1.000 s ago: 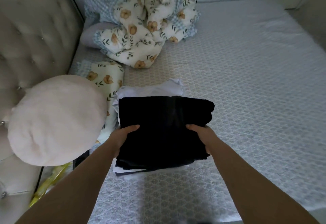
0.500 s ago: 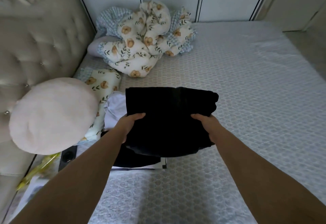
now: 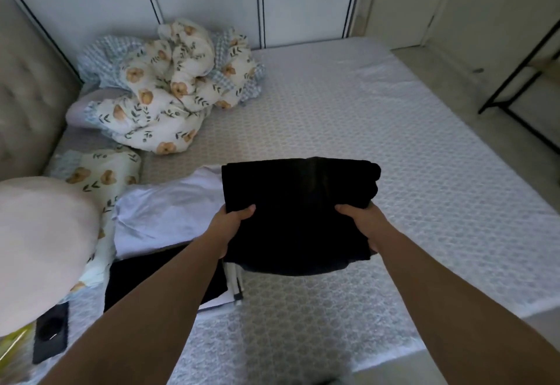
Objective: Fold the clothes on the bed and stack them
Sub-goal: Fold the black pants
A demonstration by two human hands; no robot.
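Bed (image 3: 394, 148) carries a white folded garment (image 3: 169, 212) and dark ones beside the held piece. Folded black garment (image 3: 298, 215) hangs lifted, left hand (image 3: 231, 227) and right hand (image 3: 365, 224) gripping its sides. Stacking step, seemingly; next, choose a landing spot and lower it flat.

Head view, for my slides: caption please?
Both hands, left hand and right hand, hold a folded black garment above the bed.

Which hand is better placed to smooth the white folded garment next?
Left. The left hand grips the black folded garment directly beside the white folded garment; the right hand is on the far side.
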